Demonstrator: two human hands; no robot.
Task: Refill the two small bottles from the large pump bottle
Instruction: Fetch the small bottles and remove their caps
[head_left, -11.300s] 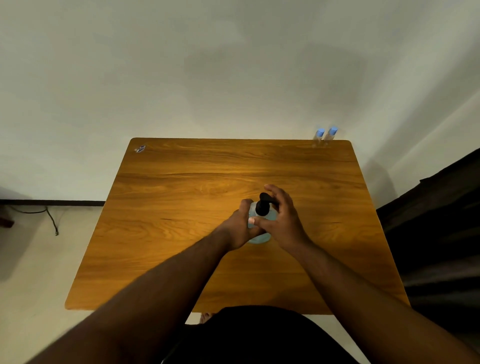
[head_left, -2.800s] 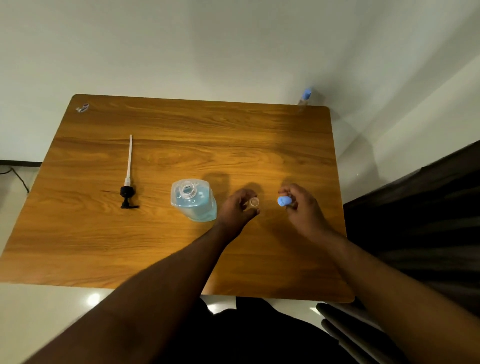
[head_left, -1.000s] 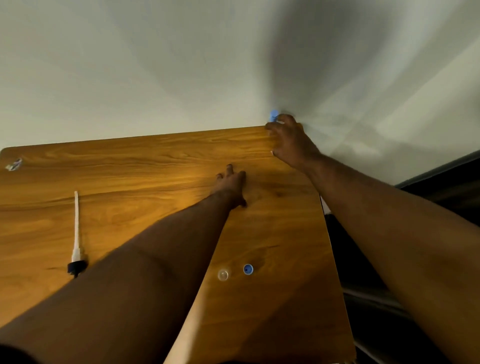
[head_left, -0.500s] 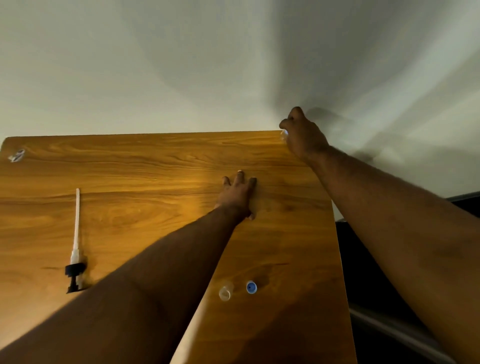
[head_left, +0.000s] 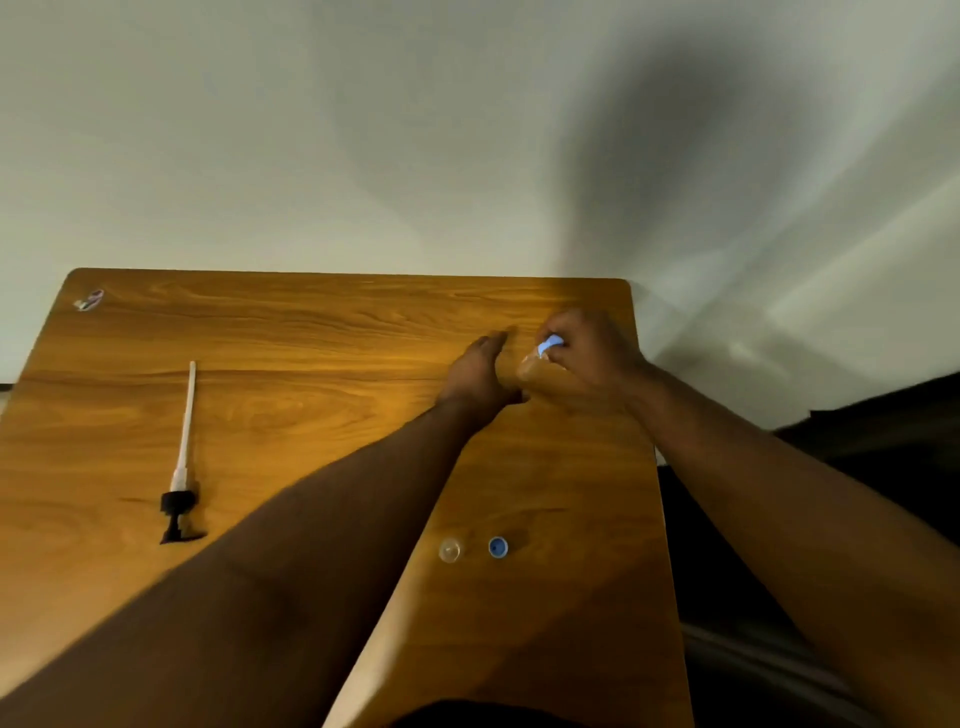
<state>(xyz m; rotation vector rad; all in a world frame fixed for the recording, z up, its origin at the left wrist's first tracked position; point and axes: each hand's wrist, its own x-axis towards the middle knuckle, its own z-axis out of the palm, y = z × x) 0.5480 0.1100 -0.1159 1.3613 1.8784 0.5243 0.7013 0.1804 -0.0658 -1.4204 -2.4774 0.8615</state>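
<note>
Wood tabletop (head_left: 311, 405): carries all items; wall behind.
Right hand (head_left: 587, 358): at 1 o'clock of the tabletop, fingers curled round a small bottle (head_left: 540, 358).
Small bottle: clear body, blue cap (head_left: 549, 344); long axis tilted, cap toward 1 o'clock, base toward the left hand.
Left hand (head_left: 478, 371): just beside the bottle, fingers straight, holding nothing.
Open bottle (head_left: 449, 550): upright, at 5 o'clock, mouth up.
Loose cap (head_left: 497, 547): blue, just right of it.
Pump head (head_left: 177, 506): lying at 9 o'clock, white tube pointing to 12.
</note>
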